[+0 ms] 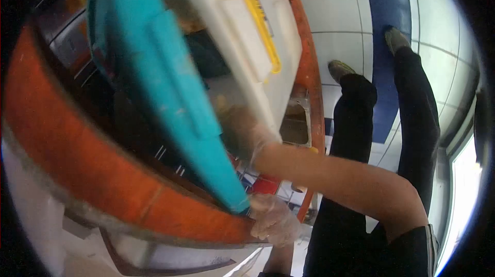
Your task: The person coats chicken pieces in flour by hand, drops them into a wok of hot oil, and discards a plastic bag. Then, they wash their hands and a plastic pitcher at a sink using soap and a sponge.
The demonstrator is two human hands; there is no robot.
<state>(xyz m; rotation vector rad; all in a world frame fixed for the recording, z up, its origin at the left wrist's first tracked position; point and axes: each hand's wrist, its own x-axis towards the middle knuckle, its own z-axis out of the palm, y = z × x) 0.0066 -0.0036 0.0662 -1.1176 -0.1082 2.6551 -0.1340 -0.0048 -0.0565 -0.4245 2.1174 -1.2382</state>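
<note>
A white cooler-like box [281,45] with a yellow handle [258,24] stands tilted in the view, its teal lid [165,76] raised. My left hand [276,217], in a clear plastic glove, is closed around the lower corner of the lid. My right hand [245,130], also gloved, reaches into the gap between the lid and the white wall. It is smeared by motion, and its fingers are hidden inside. Brownish and dark contents show dimly in the box; I cannot make out what they are.
An orange counter edge [98,153] curves along the left, with an orange rim [307,55] beyond the box. A small metal-edged tray [296,122] sits beside it. White tiles [335,4] and a blue floor strip [386,91] lie under my feet. A bright opening [461,189] is at right.
</note>
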